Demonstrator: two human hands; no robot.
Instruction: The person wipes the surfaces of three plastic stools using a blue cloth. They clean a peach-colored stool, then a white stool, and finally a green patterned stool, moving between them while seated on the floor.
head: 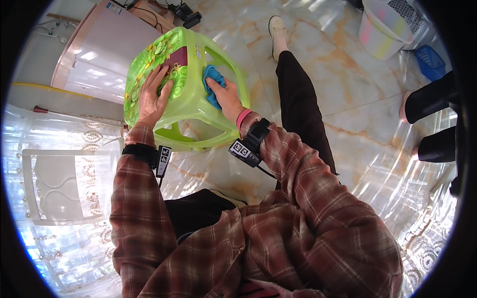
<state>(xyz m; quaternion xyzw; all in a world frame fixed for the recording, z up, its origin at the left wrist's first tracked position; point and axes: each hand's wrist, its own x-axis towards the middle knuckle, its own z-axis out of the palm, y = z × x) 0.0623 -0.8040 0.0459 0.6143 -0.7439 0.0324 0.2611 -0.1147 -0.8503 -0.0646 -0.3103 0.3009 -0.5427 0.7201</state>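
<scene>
A light green plastic stool (188, 87) is tilted on its side in front of me, its patterned seat facing left. My left hand (153, 94) lies on the seat with its fingers spread, next to a dark red patch. In my right hand (224, 93) is a crumpled blue cloth (212, 100), pressed against the side of the stool near its upper corner. The stool's openings show the marbled floor. Part of the cloth is hidden under my fingers.
A pinkish cabinet (100, 56) stands at the upper left, a white chair (59, 186) at the left by lace curtains. At the upper right are a whitish bucket (382, 35) and a blue plastic basket (429, 62). Another person's legs (428, 102) are at the right edge.
</scene>
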